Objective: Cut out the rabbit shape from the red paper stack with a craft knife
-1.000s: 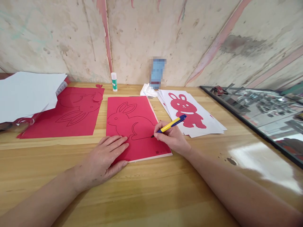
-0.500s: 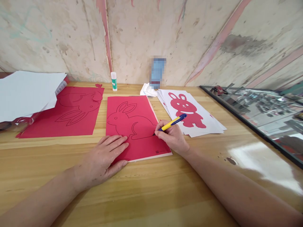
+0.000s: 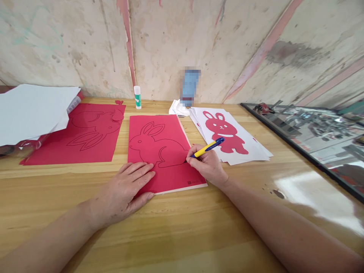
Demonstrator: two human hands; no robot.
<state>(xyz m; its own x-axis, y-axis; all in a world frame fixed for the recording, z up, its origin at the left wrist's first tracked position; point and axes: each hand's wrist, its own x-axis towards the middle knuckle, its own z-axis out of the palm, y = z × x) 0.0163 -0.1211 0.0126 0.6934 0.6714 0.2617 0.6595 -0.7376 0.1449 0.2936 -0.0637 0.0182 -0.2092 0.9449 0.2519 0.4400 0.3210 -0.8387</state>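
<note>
A red sheet of paper (image 3: 170,131) with a rabbit outline lies in front of me, with a pale layer showing under its right and lower edges. My left hand (image 3: 132,185) rests flat on its lower left corner, fingers stretched out. In my right hand (image 3: 206,165) I grip a yellow and blue pen (image 3: 209,148) at the sheet's right edge. The pen's tip is by the rabbit's rear end, partly hidden by my fingers.
Left lie another red sheet (image 3: 96,155) with a rabbit outline and white papers (image 3: 31,113). A glue stick (image 3: 137,98) stands near the wall, beside a crumpled tissue (image 3: 178,109). Right are white sheets bearing a red rabbit cutout (image 3: 224,131) and a dark-framed glass panel (image 3: 321,140).
Both hands and the pen hold almost the same place on the red sheet. The whole view has shifted very slightly.
</note>
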